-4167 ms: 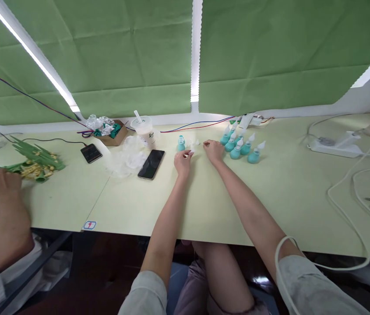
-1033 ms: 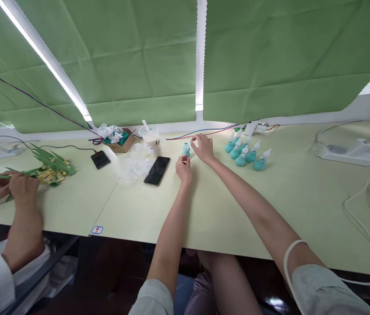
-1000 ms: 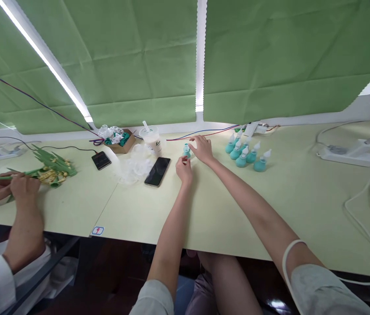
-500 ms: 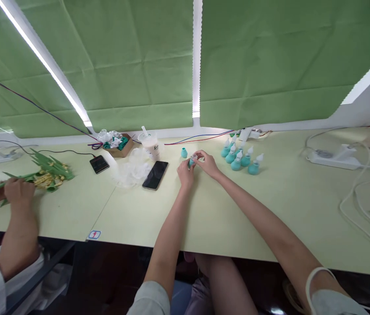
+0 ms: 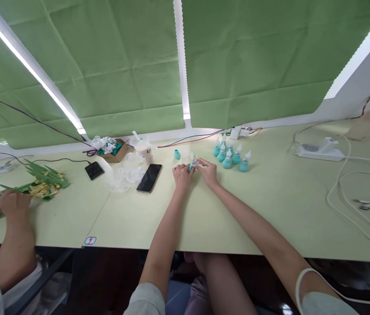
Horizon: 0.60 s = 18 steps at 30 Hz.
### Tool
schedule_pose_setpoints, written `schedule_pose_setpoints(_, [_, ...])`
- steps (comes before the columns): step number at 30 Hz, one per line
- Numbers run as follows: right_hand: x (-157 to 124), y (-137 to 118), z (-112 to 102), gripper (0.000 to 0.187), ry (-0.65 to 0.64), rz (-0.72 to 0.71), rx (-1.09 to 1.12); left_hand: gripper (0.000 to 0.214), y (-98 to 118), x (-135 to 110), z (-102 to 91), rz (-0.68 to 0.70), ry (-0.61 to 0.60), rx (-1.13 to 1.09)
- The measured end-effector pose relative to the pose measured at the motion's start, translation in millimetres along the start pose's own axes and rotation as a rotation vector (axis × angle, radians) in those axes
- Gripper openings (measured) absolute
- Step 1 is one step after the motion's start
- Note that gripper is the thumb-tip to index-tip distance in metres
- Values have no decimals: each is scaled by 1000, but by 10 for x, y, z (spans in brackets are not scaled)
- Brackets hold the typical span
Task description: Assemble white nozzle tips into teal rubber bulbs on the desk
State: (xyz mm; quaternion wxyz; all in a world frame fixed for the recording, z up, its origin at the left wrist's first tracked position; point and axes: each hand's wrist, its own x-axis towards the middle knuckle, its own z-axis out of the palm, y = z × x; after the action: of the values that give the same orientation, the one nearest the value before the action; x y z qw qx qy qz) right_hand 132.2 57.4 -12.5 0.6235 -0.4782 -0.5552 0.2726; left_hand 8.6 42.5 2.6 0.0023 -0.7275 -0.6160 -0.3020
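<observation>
My left hand point(image 5: 181, 176) is closed around a small teal round-bodied pot point(image 5: 190, 167), which leans towards the right. The fingers of my right hand point(image 5: 207, 172) pinch a small clear piece point(image 5: 195, 162) at the pot's upper end. A whitish pointed tip shows there, but the fingers partly cover it. Just behind my left hand stands a lone teal pot point(image 5: 177, 154) with an open neck and no tip. To the right of my hands, several teal pots with pale flame-shaped tips point(image 5: 227, 163) stand upright in a cluster.
Left of my hands lie a phone point(image 5: 149, 178), crumpled clear plastic point(image 5: 126, 174), a drink cup with a straw point(image 5: 143, 150) and a cardboard box point(image 5: 114, 154). Another person's hands point(image 5: 14, 202) hold green-leaved stems point(image 5: 48, 177). A power strip point(image 5: 322, 151) and white cables point(image 5: 332, 192) lie right.
The camera view has turned slightly, shifting the table things left. Between my hands the pot has tilted, and a pale pointed tip now shows above my fingers.
</observation>
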Motion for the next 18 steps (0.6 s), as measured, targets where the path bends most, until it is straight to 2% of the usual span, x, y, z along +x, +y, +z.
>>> schedule_pose_setpoints(5, [-31,-43,-5,24,37,-17,-21,29,62,-3,-20,-1,18,42])
schedule_pose_setpoints(11, [-72,-102,-2,25,67,-32,117,33,106,-35,17,13,79,89])
schedule_pose_setpoints(15, [8,-45,-47,29,219,21,174,37,49,-73,23,-109,97,81])
schedule_pose_setpoints(16, [26,-22,-56,29,228,26,169,33,22,-72,18,-147,128,60])
schedule_pose_setpoints(18, [41,15,-61,27,152,4,83,28,-46,-43,4,-222,203,-3])
